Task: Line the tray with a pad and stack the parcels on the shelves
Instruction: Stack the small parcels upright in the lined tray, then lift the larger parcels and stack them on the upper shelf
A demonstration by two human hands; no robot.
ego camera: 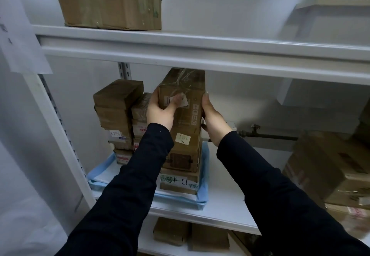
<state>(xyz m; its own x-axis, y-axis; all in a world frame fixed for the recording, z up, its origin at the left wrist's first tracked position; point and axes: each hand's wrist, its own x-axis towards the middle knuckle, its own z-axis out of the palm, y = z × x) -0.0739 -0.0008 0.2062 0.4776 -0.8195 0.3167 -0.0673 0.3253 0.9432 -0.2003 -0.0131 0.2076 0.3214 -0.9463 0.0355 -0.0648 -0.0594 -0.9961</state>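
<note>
A brown taped parcel sits at the top of a stack of parcels on the middle shelf, just under the shelf above. My left hand grips its left side and my right hand presses its right side. The stack stands in a tray lined with a light blue pad. A second stack of small brown parcels rises at the tray's back left.
A large cardboard box stands on the upper shelf. More brown boxes are piled at the right. Two parcels lie on the lower shelf. A pipe with a valve runs along the back wall.
</note>
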